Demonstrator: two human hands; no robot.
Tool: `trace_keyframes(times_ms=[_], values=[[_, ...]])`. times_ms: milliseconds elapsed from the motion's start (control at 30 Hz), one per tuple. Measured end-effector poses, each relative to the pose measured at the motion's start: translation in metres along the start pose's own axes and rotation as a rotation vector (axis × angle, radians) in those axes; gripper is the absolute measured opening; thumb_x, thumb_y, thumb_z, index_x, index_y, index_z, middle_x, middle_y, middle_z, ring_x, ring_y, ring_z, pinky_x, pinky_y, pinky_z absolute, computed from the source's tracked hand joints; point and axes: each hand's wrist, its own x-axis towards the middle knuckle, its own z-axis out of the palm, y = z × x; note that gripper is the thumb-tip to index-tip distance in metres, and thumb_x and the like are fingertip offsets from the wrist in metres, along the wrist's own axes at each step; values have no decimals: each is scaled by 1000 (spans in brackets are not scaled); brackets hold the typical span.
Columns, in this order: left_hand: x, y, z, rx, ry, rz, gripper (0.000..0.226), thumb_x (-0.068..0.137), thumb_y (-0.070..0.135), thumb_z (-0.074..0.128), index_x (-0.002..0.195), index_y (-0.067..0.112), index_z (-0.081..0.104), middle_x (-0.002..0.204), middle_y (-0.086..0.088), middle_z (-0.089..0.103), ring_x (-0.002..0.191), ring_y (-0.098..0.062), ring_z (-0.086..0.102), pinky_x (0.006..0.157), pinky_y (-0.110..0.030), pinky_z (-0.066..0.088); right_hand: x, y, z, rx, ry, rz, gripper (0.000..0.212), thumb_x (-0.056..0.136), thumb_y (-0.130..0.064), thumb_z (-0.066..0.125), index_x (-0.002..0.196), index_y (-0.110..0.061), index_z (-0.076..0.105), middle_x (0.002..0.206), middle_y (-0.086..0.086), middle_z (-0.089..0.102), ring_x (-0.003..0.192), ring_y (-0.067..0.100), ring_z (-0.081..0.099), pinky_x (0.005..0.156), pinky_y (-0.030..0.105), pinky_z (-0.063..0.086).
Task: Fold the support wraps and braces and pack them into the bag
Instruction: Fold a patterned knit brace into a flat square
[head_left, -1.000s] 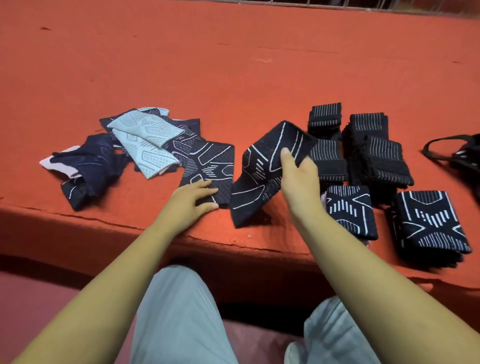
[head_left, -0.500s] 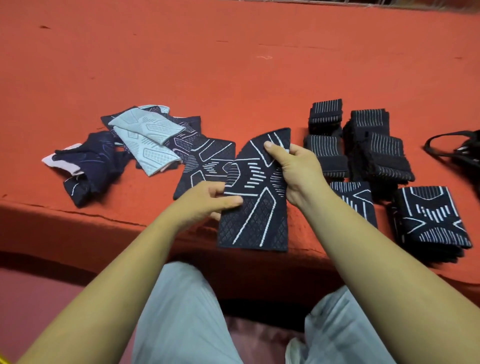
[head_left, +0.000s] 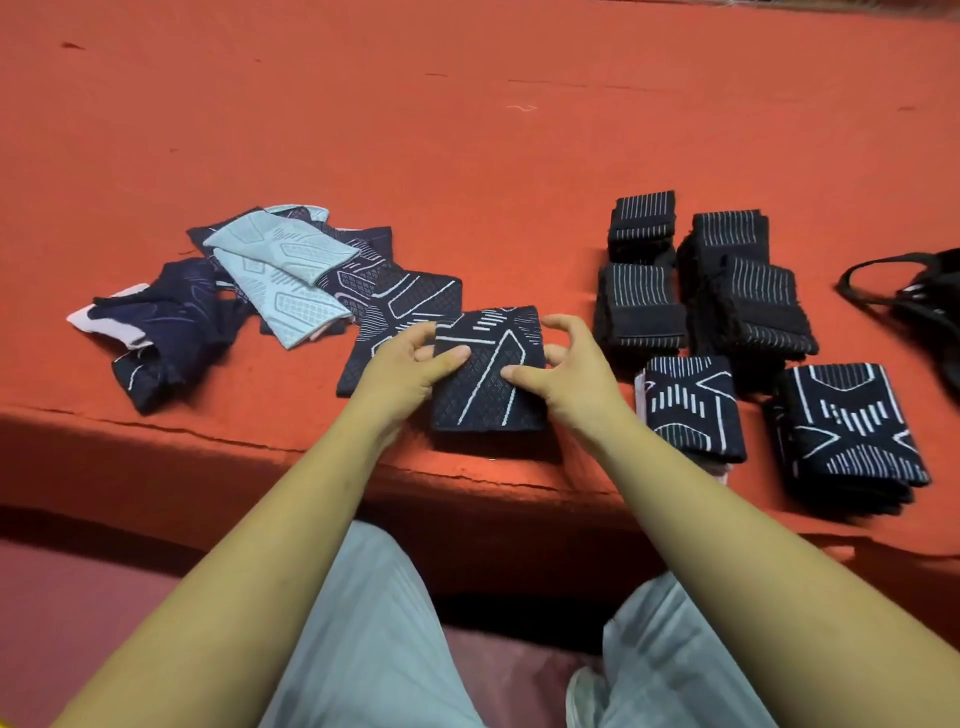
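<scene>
A packing workroom, by the look of it.
I sit at a wide tabletop (head_left: 467, 130) covered in worn red felt, with folded stacks (head_left: 748, 291) of identical braces and a loose pile (head_left: 280, 275) alongside.

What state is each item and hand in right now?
Dark navy white-lined knit brace: folded into a rectangle.
Left hand: pinches its left edge.
Right hand: pinches its right edge.
Light blue knit sleeves: unfolded, heaped.
Black white-striped fabric wraps: folded, stacked.
Black fabric bag: cut off, contents hidden.
</scene>
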Motion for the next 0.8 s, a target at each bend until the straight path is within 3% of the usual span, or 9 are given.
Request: trace_keyframes(times_ms=[133,200,267,367,433,500,600,700,800], values=[[-9,-12,-7,385,25,30,59,88,6,73,136,22,44,94,-2,65,67,0,65,62,-14,50,-9,23,-5,-348,-44,-202,52,76,-13,82,110,-28,46,102,2,66,92,23,65,82,31,51],[-18,-21,-14,506,-12,104,71,85,6,77,141,28,39,98,2,57,69,-2,60,68,-11,47,-12,31,-11,-614,-111,-337,37,76,-21,82,100,-23,54,96,-3,61,92,15,56,79,18,38],[-27,-26,-19,502,-96,130,77,81,8,80,140,36,38,104,-1,53,75,-6,55,74,-15,48,-18,32,-16,-692,-146,-353,28,78,-24,82,94,-21,59,86,-11,57,81,2,50,72,11,33],[-38,-28,-22,440,-201,151,84,84,2,77,142,45,34,97,1,52,76,-10,48,73,-24,45,-23,31,-20,-462,-137,-198,25,80,-17,81,92,-19,59,76,-15,59,64,-4,50,65,16,41],[-45,-27,-23,427,-278,158,74,85,1,75,139,42,43,94,10,54,77,-7,48,76,-26,43,-28,30,-20,-178,-129,-13,21,82,-7,77,90,-15,59,65,-9,60,58,7,52,54,24,44],[-49,-28,-26,556,-353,172,62,82,14,80,132,39,53,112,18,60,92,-5,57,90,-28,47,-33,29,-18,60,-115,127,12,85,-4,73,86,-12,64,64,0,60,64,18,54,54,24,44],[-55,-28,-32,649,-429,169,83,77,20,86,144,41,42,145,26,45,136,0,43,116,-29,34,-38,30,-19,320,-149,232,9,92,-5,60,92,-7,69,89,16,62,77,26,56,58,26,53],[-59,-23,-38,653,-491,150,104,74,19,88,153,44,25,154,35,28,145,4,28,118,-26,26,-43,35,-28,436,-199,223,31,81,6,52,106,0,69,106,24,69,87,28,64,72,30,55],[-61,-22,-38,780,-497,218,106,76,10,86,155,36,21,158,23,26,145,6,26,116,-16,25,-50,41,-33,393,-344,124,50,78,17,58,123,-5,59,116,13,71,89,17,68,65,19,52]])
